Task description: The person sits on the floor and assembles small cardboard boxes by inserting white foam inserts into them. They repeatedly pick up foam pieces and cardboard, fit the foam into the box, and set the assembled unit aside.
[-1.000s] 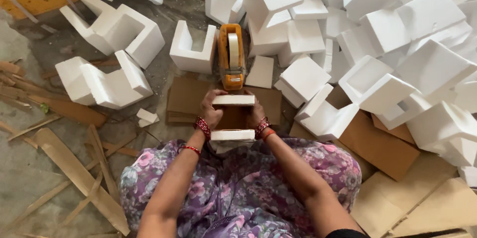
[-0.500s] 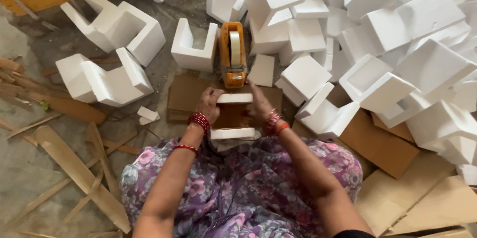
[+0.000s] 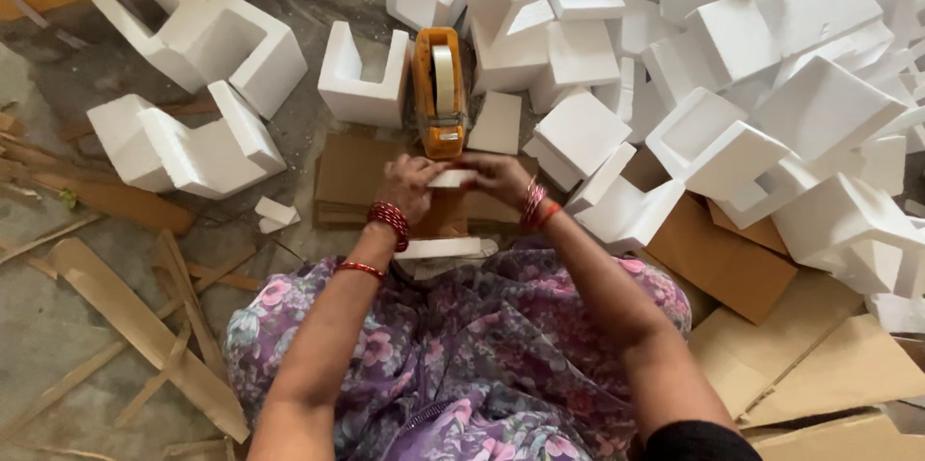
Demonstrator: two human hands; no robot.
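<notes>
Left hand: our left hand (image 3: pixel 412 184) is closed on the left end of a small white foam piece (image 3: pixel 453 178), held just above the lap.
Right hand: our right hand (image 3: pixel 501 177) grips the right end of the same foam piece; red bangles on both wrists.
Foam piece: in the centre, between both hands, just near of the orange tape dispenser (image 3: pixel 438 90); brown cardboard shows beneath it.
Progress: we judge the work mid-step; the piece is in hand, and no tape is visibly drawn across it. 1 flat white foam strip (image 3: pixel 441 248) lies on the lap, near side.
Left to do: a large pile of white foam blocks (image 3: pixel 771 95) on the right and far side looks untouched.
Surroundings: 2 U-shaped foam pieces (image 3: pixel 188 138) at far left on the floor (image 3: pixel 39 326); cardboard strips (image 3: pixel 145 336) at near left; cardboard sheets (image 3: pixel 819 365) at near right.
Obstruction: the dispenser stands directly beyond the hands; foam crowds the right side closely.
</notes>
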